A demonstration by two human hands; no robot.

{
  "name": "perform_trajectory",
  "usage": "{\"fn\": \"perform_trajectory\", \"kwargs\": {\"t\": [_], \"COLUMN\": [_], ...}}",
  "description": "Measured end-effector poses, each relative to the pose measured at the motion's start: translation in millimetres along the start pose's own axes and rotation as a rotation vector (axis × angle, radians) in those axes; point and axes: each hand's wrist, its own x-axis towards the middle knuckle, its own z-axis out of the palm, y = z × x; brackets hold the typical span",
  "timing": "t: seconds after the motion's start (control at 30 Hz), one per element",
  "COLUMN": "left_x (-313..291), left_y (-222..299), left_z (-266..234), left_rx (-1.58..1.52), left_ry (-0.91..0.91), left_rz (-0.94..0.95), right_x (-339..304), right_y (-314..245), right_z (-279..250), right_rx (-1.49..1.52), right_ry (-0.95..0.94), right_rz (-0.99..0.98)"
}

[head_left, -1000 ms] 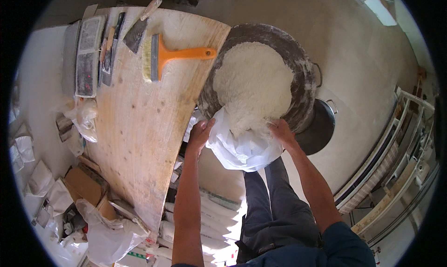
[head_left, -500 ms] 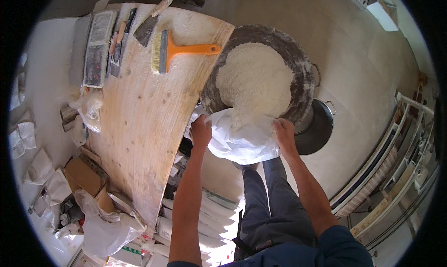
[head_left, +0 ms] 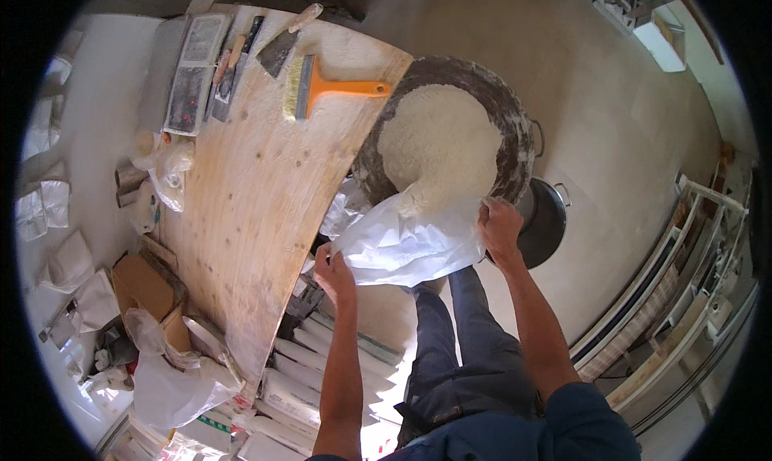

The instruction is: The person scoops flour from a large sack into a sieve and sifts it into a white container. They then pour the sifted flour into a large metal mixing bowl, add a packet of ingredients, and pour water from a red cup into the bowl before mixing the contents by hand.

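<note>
While the left hand (head_left: pixel 334 276) pinches and the right hand (head_left: pixel 500 226) grips opposite ends of the white bag (head_left: pixel 410 250), whose mouth lies at the near rim of the tub (head_left: pixel 519 135), a slipping corner could swing that mouth outward and spill powder (head_left: pixel 442 135) onto the floor (head_left: pixel 627 131).

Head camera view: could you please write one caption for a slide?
Right hand grips a white bag, left hand at its other end, by a tub of pale powder.
</note>
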Motion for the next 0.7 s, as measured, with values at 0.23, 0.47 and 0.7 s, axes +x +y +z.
{"fn": "perform_trajectory", "kwargs": {"t": [0.23,0.47,0.7], "left_x": [-21,-32,-64], "left_y": [3,-12,-32], "left_z": [-17,-14,-34], "left_rx": [-0.156,-0.044,-0.113], "left_ry": [0.157,0.201,0.100], "left_rz": [-0.155,-0.065,0.047], "right_x": [13,7,51], "right_y": [-9,-15,-20], "right_z": [-1,20,46], "right_rx": [-0.054,-0.112,0.112], "right_ry": [0.041,-0.430,-1.042], "right_rz": [-0.120,-0.076,0.332]}}
